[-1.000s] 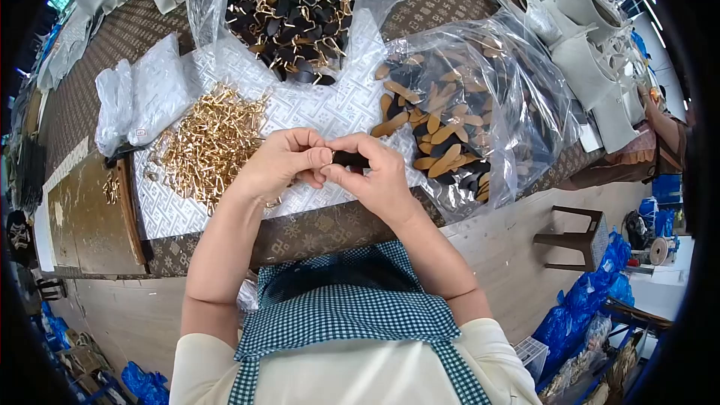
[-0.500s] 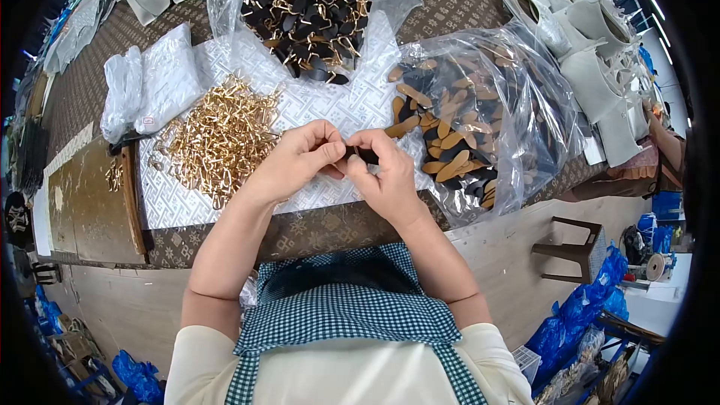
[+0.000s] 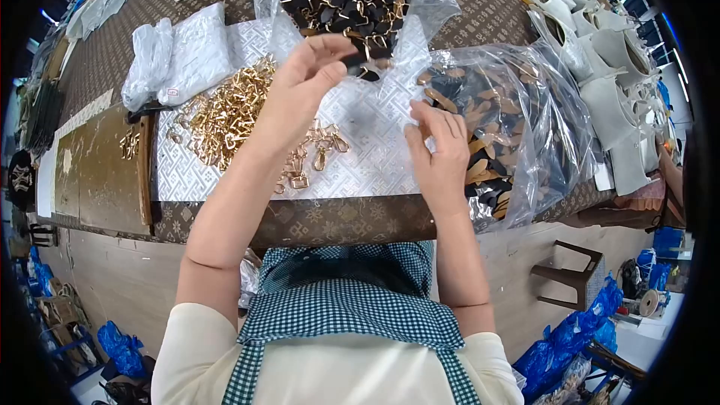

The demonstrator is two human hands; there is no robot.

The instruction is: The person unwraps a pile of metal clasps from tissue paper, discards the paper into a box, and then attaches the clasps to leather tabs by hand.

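My left hand is raised at the front edge of the plastic bag of black tabs with gold clasps. A dark tab, blurred by motion, is at its fingertips. My right hand is over the patterned white sheet, beside the bag of brown and black leather pieces; its fingers are apart and nothing shows in them. The pile of gold clasps lies behind my left forearm, with several loose ones to its right.
White plastic packets lie at the back left, near a worn board with a wooden edge. Pale grey bags are stacked at the right, where part of another person shows. A brown stool stands below the table.
My hands have parted. The left moved up to the bag of clasped tabs with the dark piece; the right moved right and opened. The view has shifted slightly.
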